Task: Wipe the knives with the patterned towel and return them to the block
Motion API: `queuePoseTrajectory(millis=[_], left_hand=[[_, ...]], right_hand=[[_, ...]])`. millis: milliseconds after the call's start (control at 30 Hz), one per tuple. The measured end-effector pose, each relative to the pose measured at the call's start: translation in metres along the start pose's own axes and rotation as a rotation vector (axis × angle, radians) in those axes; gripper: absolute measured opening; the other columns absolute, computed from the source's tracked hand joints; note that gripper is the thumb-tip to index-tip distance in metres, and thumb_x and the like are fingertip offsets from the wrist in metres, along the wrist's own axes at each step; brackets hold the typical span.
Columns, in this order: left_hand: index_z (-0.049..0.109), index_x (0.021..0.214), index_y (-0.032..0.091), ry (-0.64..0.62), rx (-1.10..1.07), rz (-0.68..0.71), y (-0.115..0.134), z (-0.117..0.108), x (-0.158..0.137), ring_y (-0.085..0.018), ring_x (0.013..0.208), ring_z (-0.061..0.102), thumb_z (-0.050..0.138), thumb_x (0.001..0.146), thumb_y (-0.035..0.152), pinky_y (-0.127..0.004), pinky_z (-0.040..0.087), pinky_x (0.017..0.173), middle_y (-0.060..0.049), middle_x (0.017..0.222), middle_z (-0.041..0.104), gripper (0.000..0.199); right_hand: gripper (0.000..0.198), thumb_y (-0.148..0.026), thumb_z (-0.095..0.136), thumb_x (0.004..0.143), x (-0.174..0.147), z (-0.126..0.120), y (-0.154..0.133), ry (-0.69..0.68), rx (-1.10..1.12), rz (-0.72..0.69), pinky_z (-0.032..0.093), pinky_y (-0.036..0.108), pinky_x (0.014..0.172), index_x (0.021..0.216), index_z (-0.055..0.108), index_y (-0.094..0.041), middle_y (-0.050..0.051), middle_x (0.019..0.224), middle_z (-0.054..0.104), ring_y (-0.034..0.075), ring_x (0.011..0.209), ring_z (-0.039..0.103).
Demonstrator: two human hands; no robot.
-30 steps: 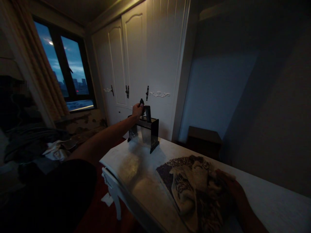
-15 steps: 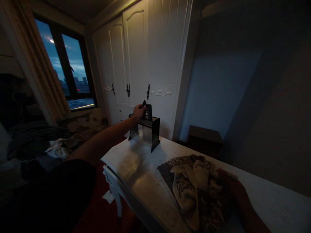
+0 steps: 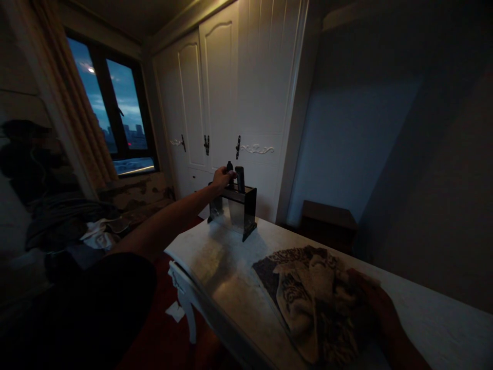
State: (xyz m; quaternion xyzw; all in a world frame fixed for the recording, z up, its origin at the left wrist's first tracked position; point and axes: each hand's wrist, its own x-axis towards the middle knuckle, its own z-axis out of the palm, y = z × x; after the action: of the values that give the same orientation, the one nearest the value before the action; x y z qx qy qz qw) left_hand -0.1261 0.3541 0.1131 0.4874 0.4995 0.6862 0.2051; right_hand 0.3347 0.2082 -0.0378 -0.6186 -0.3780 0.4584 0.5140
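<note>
My left hand (image 3: 222,178) reaches out to a stand (image 3: 235,215) with a dark frame and a shiny, see-through-looking front, upright at the far end of the table. Its fingers close around a black handle (image 3: 230,167) at the top of the stand; what lies below that handle is hidden. Just to the right, a second black handle (image 3: 241,179) sticks up. On the near part of the tabletop lies a crumpled brown and beige patterned towel (image 3: 304,303). My right hand (image 3: 372,298), in deep shadow, grips the towel's right side.
The white table (image 3: 231,308) has a curved leg at its left. A white wardrobe (image 3: 219,92) stands behind it, with a dark low box-like piece (image 3: 327,216) by the wall. At left, clothes (image 3: 96,234) lie heaped, and a person (image 3: 31,159) is in shadow.
The whole view has shifted slightly to the left and up. My left hand stays at the black handle, with the two handles looking a bit farther apart. My right hand remains on the towel.
</note>
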Motion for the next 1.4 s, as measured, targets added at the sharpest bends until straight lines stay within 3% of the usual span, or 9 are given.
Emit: queuePoseTrajectory(millis=[300, 500, 633, 833, 933, 1067, 1167, 1300, 1400], left_hand=[[0.062, 0.078, 0.014, -0.047, 0.067, 0.012, 0.001, -0.006, -0.008, -0.014, 0.067, 0.062, 0.070, 0.064, 0.013, -0.028, 0.051, 0.069, 0.000, 0.070, 0.066, 0.016], [0.062, 0.082, 0.015, -0.058, 0.113, 0.012, 0.006, -0.014, -0.013, -0.018, 0.079, 0.065, 0.073, 0.053, 0.006, -0.033, 0.052, 0.078, -0.002, 0.080, 0.068, 0.031], [0.060, 0.086, 0.015, -0.003, 0.177, 0.041, 0.013, -0.021, -0.019, -0.018, 0.082, 0.064, 0.069, 0.059, 0.007, -0.035, 0.051, 0.081, -0.004, 0.082, 0.067, 0.030], [0.055, 0.086, 0.018, 0.158, 0.320, 0.208, 0.026, -0.029, -0.047, -0.019, 0.092, 0.059, 0.053, 0.064, 0.003, -0.035, 0.045, 0.092, -0.005, 0.091, 0.062, 0.027], [0.053, 0.090, 0.019, 0.166, 0.393, 0.350, 0.032, -0.029, -0.074, -0.020, 0.098, 0.055, 0.049, 0.067, 0.003, -0.034, 0.044, 0.092, -0.006, 0.100, 0.058, 0.029], [0.051, 0.083, 0.020, -0.069, 0.678, 0.699, 0.032, -0.028, -0.118, -0.022, 0.095, 0.053, 0.046, 0.073, 0.008, -0.036, 0.044, 0.088, -0.008, 0.092, 0.057, 0.017], [0.055, 0.083, 0.019, -0.441, 0.850, 0.855, 0.025, -0.023, -0.151, -0.023, 0.097, 0.053, 0.046, 0.076, 0.011, -0.037, 0.043, 0.089, -0.010, 0.095, 0.059, 0.014], [0.061, 0.090, 0.020, -0.950, 0.944, 0.972, 0.010, -0.004, -0.199, -0.023, 0.097, 0.055, 0.043, 0.083, 0.017, -0.038, 0.043, 0.091, -0.011, 0.101, 0.062, 0.019], [0.060, 0.095, 0.019, -1.090, 0.890, 0.914, -0.004, 0.018, -0.233, -0.023, 0.095, 0.058, 0.044, 0.086, 0.019, -0.037, 0.045, 0.087, -0.012, 0.101, 0.063, 0.019]], right_hand=[[0.046, -0.052, 0.075, 0.047, 0.013, -0.007, 0.016, -0.018, -0.006, -0.172, 0.055, 0.042, 0.087, 0.080, 0.075, -0.019, 0.010, 0.093, 0.076, 0.037, 0.106, 0.065], [0.051, -0.053, 0.077, 0.050, 0.007, -0.005, 0.013, -0.025, 0.012, -0.075, 0.058, 0.040, 0.076, 0.083, 0.074, -0.015, 0.010, 0.087, 0.076, 0.035, 0.095, 0.069], [0.046, -0.052, 0.078, 0.048, 0.000, -0.004, 0.007, -0.037, 0.018, -0.042, 0.058, 0.040, 0.072, 0.076, 0.073, -0.016, 0.010, 0.079, 0.076, 0.035, 0.087, 0.070], [0.047, -0.047, 0.080, 0.043, -0.008, -0.003, -0.002, 0.017, -0.006, -0.030, 0.057, 0.042, 0.071, 0.078, 0.071, -0.017, 0.009, 0.074, 0.075, 0.035, 0.084, 0.070], [0.046, -0.049, 0.080, 0.042, -0.010, -0.002, -0.002, 0.012, -0.003, -0.007, 0.056, 0.042, 0.068, 0.075, 0.071, -0.017, 0.009, 0.070, 0.074, 0.035, 0.078, 0.070], [0.044, -0.049, 0.079, 0.047, -0.010, -0.002, 0.000, 0.013, -0.012, -0.022, 0.056, 0.041, 0.067, 0.074, 0.071, -0.015, 0.008, 0.064, 0.071, 0.033, 0.074, 0.070], [0.041, -0.046, 0.079, 0.052, -0.012, 0.000, 0.002, 0.055, 0.018, -0.066, 0.056, 0.039, 0.071, 0.077, 0.071, -0.015, 0.006, 0.065, 0.072, 0.031, 0.075, 0.070], [0.034, -0.041, 0.079, 0.054, -0.013, 0.003, 0.004, 0.029, 0.169, -0.101, 0.057, 0.035, 0.074, 0.079, 0.072, -0.019, 0.004, 0.073, 0.074, 0.027, 0.080, 0.071], [0.026, -0.037, 0.078, 0.055, -0.011, 0.004, 0.003, 0.023, 0.233, -0.122, 0.058, 0.035, 0.076, 0.072, 0.071, -0.019, 0.006, 0.074, 0.074, 0.028, 0.087, 0.071]])
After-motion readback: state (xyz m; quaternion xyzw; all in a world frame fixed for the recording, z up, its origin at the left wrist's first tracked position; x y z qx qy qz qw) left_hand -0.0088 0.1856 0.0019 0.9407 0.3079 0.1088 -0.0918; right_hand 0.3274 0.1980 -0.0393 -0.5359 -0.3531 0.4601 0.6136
